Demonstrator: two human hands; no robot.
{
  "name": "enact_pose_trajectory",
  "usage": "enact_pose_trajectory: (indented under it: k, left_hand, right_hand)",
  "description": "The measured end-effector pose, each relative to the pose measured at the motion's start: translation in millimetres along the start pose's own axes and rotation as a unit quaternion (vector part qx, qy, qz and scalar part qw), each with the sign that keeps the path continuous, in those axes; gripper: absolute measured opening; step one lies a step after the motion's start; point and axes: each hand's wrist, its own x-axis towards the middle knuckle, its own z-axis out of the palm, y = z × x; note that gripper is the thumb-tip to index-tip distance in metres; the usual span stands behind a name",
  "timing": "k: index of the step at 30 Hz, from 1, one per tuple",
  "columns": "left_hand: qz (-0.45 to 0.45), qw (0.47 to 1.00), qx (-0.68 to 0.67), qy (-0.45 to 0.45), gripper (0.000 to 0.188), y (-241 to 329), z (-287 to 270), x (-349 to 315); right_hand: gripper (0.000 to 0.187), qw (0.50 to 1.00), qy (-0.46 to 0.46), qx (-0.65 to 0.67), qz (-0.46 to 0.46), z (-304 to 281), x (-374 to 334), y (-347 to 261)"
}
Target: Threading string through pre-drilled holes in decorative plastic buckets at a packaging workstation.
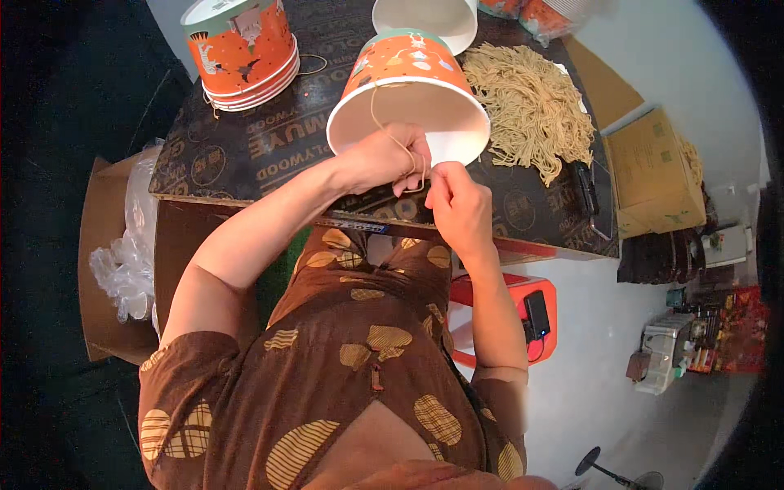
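Note:
An orange paper bucket (pixel 408 64) with a green band and white rim lies on its side on the dark table, its open mouth facing me. A thin tan cord (pixel 374 104) comes over its rim and runs down to my hands. My left hand (pixel 390 155) is closed on this cord in front of the mouth, with a loop hanging at its fingertips. Close beside it, my right hand (pixel 461 204) pinches the cord near the lower rim. The fingers partly hide where the cord crosses. To the right lies a heap of tan cords (pixel 531 98).
Stacked orange buckets (pixel 245 61) stand at the table's back left; another white-mouthed bucket (pixel 431 23) lies behind. A black-handled tool (pixel 585 189) rests by the right edge. Cartons (pixel 657 184) stand right, and a carton with clear plastic bags (pixel 131 265) left. Below is a red stool (pixel 545 296).

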Motion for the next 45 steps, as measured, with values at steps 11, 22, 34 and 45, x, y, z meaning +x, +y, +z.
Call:
enact_pose_trajectory:
  k: [11, 22, 34, 45]
  left_hand:
    - [0.007, 1.000, 0.011, -0.004, 0.010, -3.8, 1.0, -3.7]
    - [0.238, 0.934, 0.249, 0.089, 0.010, -16.5, 10.9, -5.1]
    - [0.314, 0.797, 0.490, 0.159, 0.015, -13.2, 20.2, -11.2]
    - [0.304, 0.844, 0.430, 0.097, 0.023, -11.4, 14.5, -16.5]
  right_hand:
    - [0.008, 0.988, 0.117, -0.030, -0.092, 2.6, 5.4, 0.4]
    - [0.020, 0.987, 0.112, -0.071, -0.094, 10.2, 4.5, 1.7]
    - [0.030, 0.988, 0.096, -0.085, -0.088, 10.5, 5.1, -0.6]
    - [0.019, 0.999, -0.002, -0.002, -0.035, -4.5, 7.2, 2.3]
